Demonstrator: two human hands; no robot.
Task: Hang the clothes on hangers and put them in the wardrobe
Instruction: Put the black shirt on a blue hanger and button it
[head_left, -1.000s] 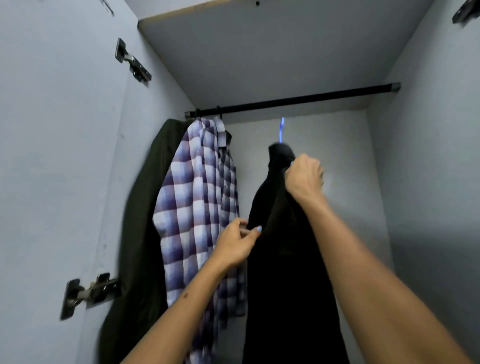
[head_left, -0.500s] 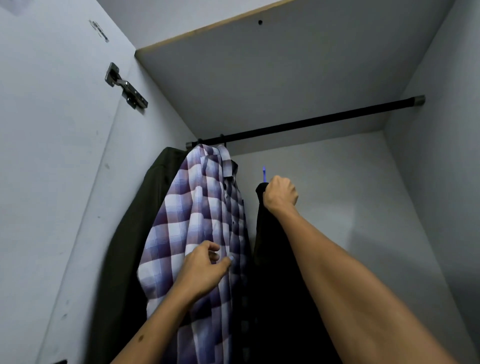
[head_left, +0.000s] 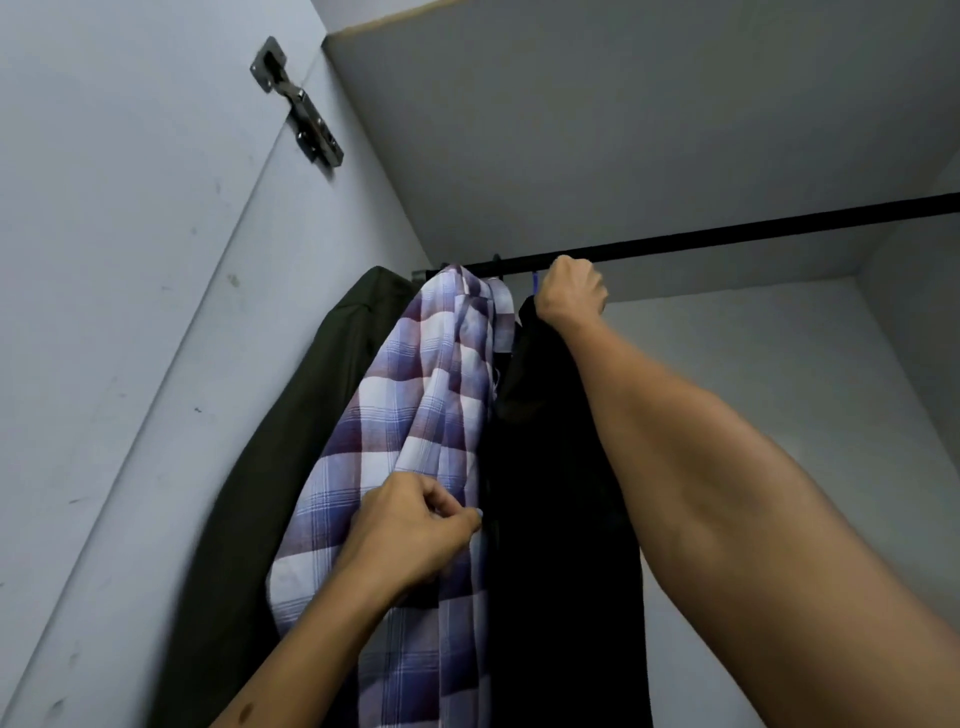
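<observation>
A black garment (head_left: 550, 493) hangs from a blue hanger (head_left: 535, 281) whose hook shows just under the black rail (head_left: 727, 240). My right hand (head_left: 571, 293) grips the top of the hanger and garment right at the rail. To the left, a purple-and-white plaid shirt (head_left: 415, 405) hangs on the rail. My left hand (head_left: 415, 525) pinches the plaid shirt's edge, holding it aside from the black garment. A dark olive jacket (head_left: 291, 441) hangs at the far left against the wardrobe wall.
The wardrobe's left door (head_left: 104, 312) stands open with a metal hinge (head_left: 301, 111) near its top. The top panel (head_left: 623, 104) is close above the rail. To the right of the black garment the rail is bare, up to the right wall (head_left: 924, 338).
My right hand has lifted the black garment on its hanger up to the rail. My left hand moved from the black garment to the plaid shirt and pulls it left. The view tilted upward.
</observation>
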